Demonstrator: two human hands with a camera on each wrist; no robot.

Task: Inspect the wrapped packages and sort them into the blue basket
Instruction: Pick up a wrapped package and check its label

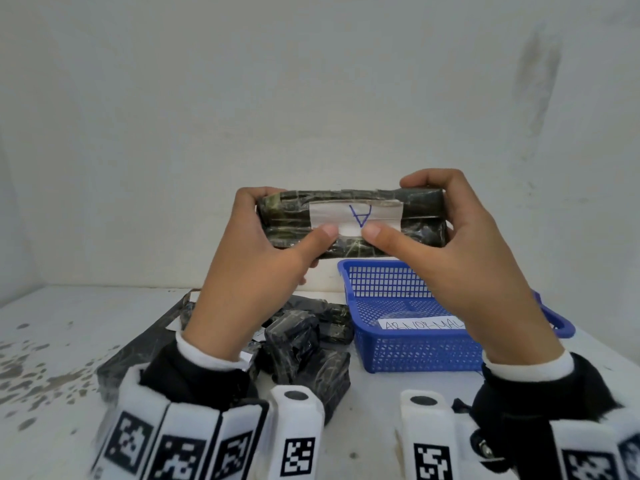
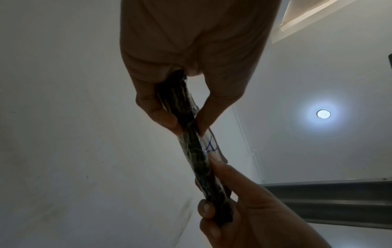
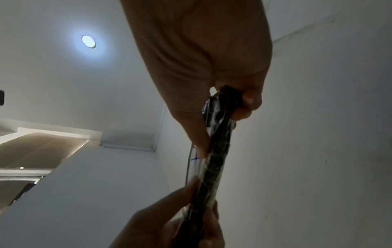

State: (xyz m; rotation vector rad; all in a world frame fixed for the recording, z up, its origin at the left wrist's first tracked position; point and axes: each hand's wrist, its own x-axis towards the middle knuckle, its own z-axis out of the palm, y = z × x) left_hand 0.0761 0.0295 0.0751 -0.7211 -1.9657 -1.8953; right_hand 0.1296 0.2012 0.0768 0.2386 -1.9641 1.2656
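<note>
Black plastic-wrapped flat package with white paper label [image 1: 349, 221]: mid-frame, raised above blue plastic mesh basket [image 1: 415, 348].
Left hand [image 1: 256, 258], right hand [image 1: 460, 258]: pinching package ends, thumbs on label.
Handling: probably light, slick film; grip short ends.

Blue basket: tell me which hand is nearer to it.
Right. The right hand is raised just above the blue basket; the left hand is over the pile beside it.
</note>
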